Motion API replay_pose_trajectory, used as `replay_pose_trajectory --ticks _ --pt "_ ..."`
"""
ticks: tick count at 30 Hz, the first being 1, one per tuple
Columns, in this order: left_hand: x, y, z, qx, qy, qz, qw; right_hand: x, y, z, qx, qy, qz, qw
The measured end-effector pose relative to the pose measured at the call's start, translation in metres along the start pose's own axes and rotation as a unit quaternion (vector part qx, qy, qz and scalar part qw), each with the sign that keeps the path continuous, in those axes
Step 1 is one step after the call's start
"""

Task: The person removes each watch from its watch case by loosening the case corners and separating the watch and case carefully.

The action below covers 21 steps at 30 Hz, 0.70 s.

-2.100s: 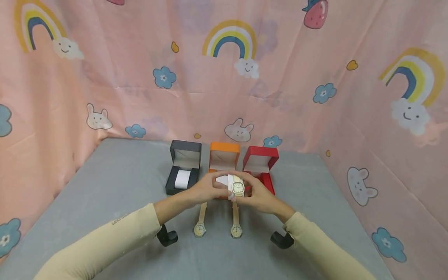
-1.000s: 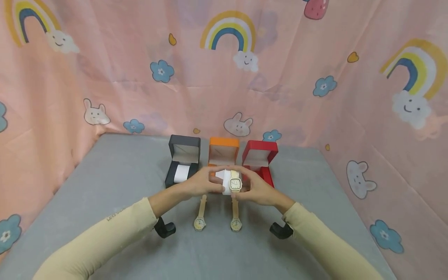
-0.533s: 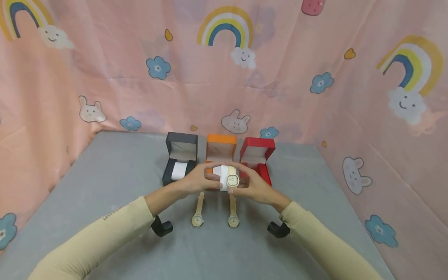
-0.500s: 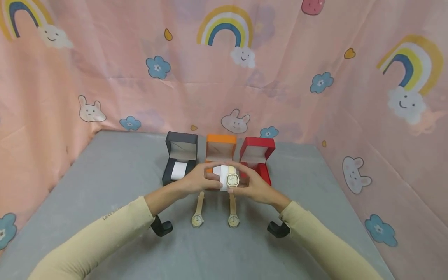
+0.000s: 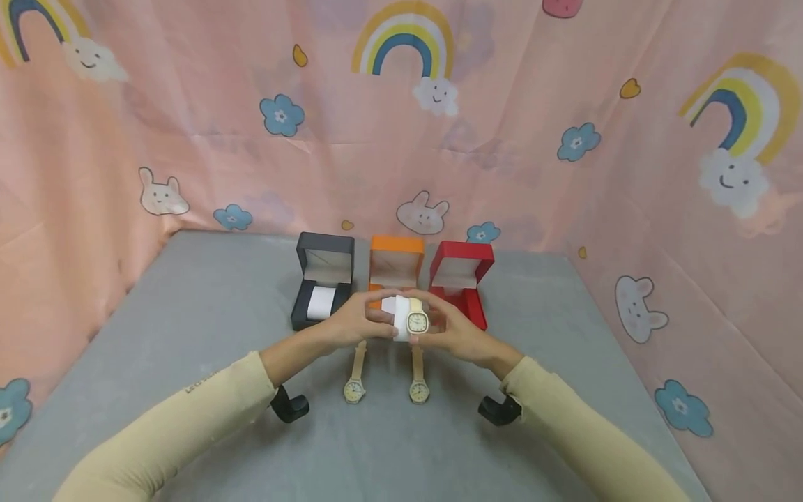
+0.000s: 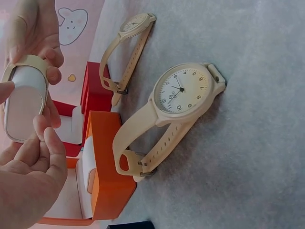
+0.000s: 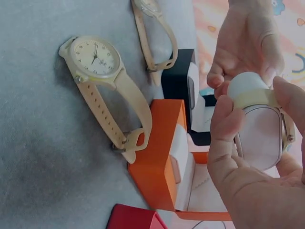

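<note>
Both hands meet over the front of the orange box point(image 5: 397, 245) around a small white cushion point(image 5: 401, 319) with a cream square-faced watch point(image 5: 417, 322) strapped round it. My left hand point(image 5: 351, 322) grips the cushion's left end between thumb and fingers. On the other side my right hand point(image 5: 461, 333) holds the watch and the cushion's right end, thumb at the lower edge of the case. The strap circles the cushion, as the right wrist view shows. Nearer on the table lie two round beige watches, a left one point(image 5: 354, 390) and a right one point(image 5: 419, 391), straps pointing away.
Left of the orange box stands an open black box point(image 5: 302, 315) holding a white cushion point(image 5: 322, 302). An open red box point(image 5: 461, 252) is on the right. A pink patterned curtain point(image 5: 351, 174) hangs behind the grey table point(image 5: 207, 300). A black curved piece hangs beneath each wrist.
More of the white cushion shows left of the watch than two seconds ago. Both hands keep their grip and have shifted slightly left. The head view has tilted down a little.
</note>
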<state>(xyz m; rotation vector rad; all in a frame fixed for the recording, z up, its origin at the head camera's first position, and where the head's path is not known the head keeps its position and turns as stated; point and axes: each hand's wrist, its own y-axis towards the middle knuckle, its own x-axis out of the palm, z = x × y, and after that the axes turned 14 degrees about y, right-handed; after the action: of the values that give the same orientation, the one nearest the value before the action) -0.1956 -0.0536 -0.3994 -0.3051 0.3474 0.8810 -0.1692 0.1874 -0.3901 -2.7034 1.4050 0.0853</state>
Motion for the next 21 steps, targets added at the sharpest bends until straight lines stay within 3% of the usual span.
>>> replay_pose_trajectory --ticks 9,15,21 --pt "-0.0003 0.0027 -0.0008 -0.008 -0.004 0.007 0.9999 -0.0046 0.0032 0.0035 0.009 0.006 -0.007 1.0" --pt "-0.0057 0.0016 0.0017 -0.008 0.006 -0.006 0.9999 -0.0076 0.0053 0.0013 0.005 0.006 -0.02 1.0" --pt "-0.0058 -0.001 0.0041 -0.019 -0.013 0.003 0.9997 -0.0067 0.0049 0.0003 0.003 0.01 -0.014 1.0"
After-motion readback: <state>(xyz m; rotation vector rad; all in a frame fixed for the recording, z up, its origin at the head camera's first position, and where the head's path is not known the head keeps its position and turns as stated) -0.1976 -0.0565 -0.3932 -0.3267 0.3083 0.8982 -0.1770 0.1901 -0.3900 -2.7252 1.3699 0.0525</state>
